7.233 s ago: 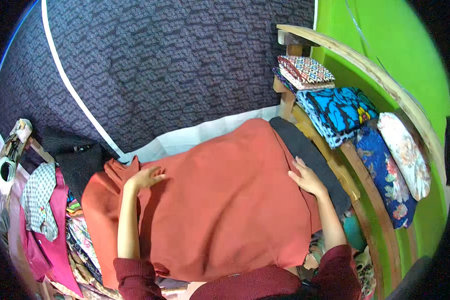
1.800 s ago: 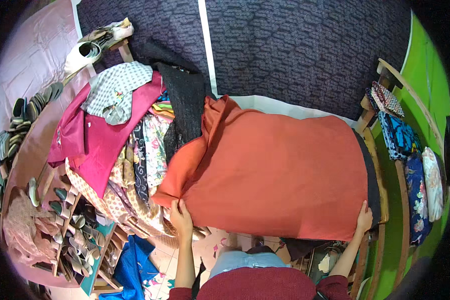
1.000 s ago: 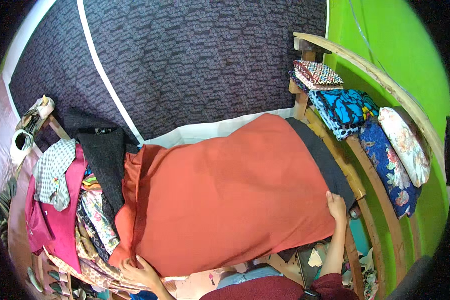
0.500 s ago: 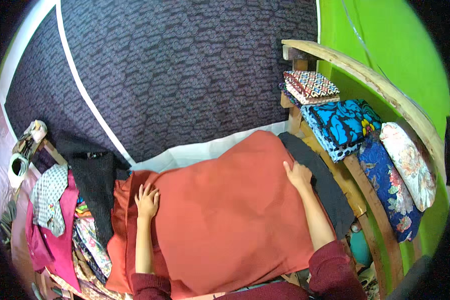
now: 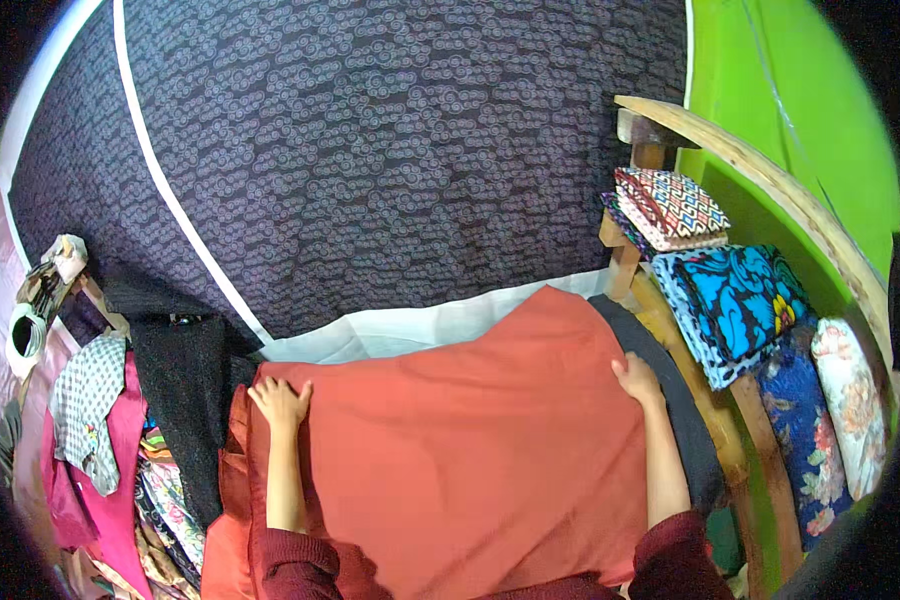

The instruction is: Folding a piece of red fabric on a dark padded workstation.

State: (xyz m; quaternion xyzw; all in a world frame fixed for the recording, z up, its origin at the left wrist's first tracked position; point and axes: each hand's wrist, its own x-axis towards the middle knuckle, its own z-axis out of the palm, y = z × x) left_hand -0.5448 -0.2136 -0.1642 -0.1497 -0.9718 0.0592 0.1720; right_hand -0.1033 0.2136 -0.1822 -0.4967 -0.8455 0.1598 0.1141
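Note:
A large rust-red cloth (image 5: 470, 450) lies spread over the surface in front of me. My left hand (image 5: 282, 403) rests near its upper left corner, palm down with fingers spread. Near the right edge of the cloth, my right hand (image 5: 638, 380) touches it with the thumb apart from the fingers; some fingertips are hard to see. Faint creases cross the cloth between my arms. Under its right side a dark grey cloth (image 5: 688, 440) sticks out, and more red fabric (image 5: 232, 530) hangs in folds on the left.
Folded patterned fabrics (image 5: 673, 208), a blue floral bundle (image 5: 730, 300) and a white floral roll (image 5: 850, 400) sit along a wooden rail (image 5: 750, 150) at right. Black cloth (image 5: 182, 400) and a pink garment (image 5: 100, 510) hang at left. Behind is a dark patterned curtain (image 5: 390, 160).
My left hand has slid left to the cloth's corner, its fingers spreading. My right hand has moved right, toward the edge. The cloth lies flatter and wider, and the view has shifted.

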